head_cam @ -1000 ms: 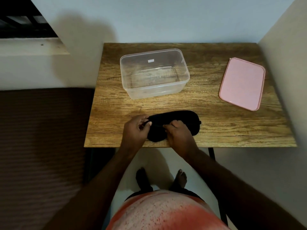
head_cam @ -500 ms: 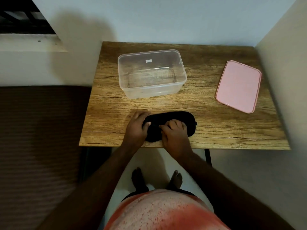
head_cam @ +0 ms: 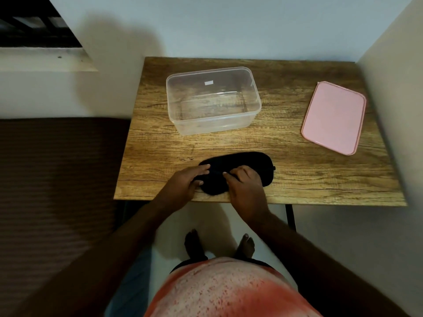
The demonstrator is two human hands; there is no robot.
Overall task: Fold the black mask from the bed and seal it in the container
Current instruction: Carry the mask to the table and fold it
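Note:
The black mask (head_cam: 248,163) lies flat on the wooden table (head_cam: 160,152) near its front edge. My left hand (head_cam: 185,184) rests on the mask's left end, fingers stretched flat and thumb against the fabric. My right hand (head_cam: 246,183) presses on the mask's middle with fingers curled, hiding part of it. The clear plastic container (head_cam: 212,100) stands open behind the mask. Its pink lid (head_cam: 334,117) lies flat at the table's right.
A bed with a dark brown striped cover (head_cam: 52,191) lies left of the table. Walls close in behind the table and on its right. My bare feet (head_cam: 219,245) stand on the floor below the table's front edge.
My left hand has flattened its fingers over the mask's left end. My right hand stays on the mask's middle. The mask has hardly moved; the view shifted slightly.

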